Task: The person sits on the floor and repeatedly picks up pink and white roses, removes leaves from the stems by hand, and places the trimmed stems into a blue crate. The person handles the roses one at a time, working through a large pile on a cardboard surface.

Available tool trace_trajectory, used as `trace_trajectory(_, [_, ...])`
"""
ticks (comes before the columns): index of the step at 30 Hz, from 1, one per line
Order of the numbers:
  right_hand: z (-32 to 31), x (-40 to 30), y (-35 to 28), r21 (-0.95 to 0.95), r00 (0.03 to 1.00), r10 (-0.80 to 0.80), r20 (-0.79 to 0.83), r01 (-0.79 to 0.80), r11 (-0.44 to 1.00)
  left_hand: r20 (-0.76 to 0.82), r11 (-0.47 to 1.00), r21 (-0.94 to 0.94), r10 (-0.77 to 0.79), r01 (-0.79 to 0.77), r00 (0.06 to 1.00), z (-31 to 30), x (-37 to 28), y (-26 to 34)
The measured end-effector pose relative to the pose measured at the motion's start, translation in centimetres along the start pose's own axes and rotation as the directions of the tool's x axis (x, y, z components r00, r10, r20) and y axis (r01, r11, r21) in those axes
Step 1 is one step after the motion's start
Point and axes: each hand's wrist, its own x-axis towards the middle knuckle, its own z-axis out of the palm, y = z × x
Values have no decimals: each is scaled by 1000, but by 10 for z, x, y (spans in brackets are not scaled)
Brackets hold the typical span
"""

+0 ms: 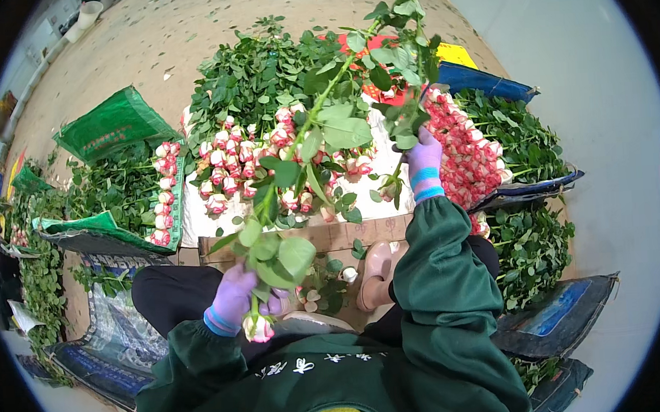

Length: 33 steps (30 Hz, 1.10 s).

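Observation:
My left hand (pixel 236 296), in a purple glove, grips the stem of a pink-and-white rose (pixel 258 328) just above its head. The bloom hangs down near my lap, and its long leafy stem slants away to the upper right. At the right, my gloved right hand (pixel 424 155) is closed around another leafy rose stem (pixel 416 59) that points away from me; a rose head (pixel 389 189) hangs below that hand. Between and beyond my hands, many loose pink-and-white roses (pixel 231 161) lie on a white cloth (pixel 194 206), their foliage pointing away.
A wooden board (pixel 309 238) with markings edges the cloth near my knees. Roses in a green woven wrap (pixel 115 125) lie left; stacked roses (pixel 465 147) with a blue wrap (pixel 486 80) lie right. Fallen leaves (pixel 332 288) and petals surround my feet. A pale wall (pixel 596 105) stands right.

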Motion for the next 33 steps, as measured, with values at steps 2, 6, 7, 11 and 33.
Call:
trace_trajectory(2, [20,-18,-14,-14,992,2,123,-1,1000,78,980,170,-115,100,990,5,1,-6])
trace_trajectory(6, [16,-13,-31,35,999,-22,-38,24,999,51,954,244,-189,171,981,11,5,-24])
trace_trajectory(7, [11,-12,-43,159,990,67,-128,-46,986,94,958,236,-193,166,977,7,2,-21])
trace_trajectory(11, [-20,7,-52,137,957,98,-275,-62,989,-36,989,107,-103,106,994,7,-25,-8])
trace_trajectory(33, [39,-117,115,-895,699,560,444,368,252,-299,661,415,748,-625,593,-93,28,150])
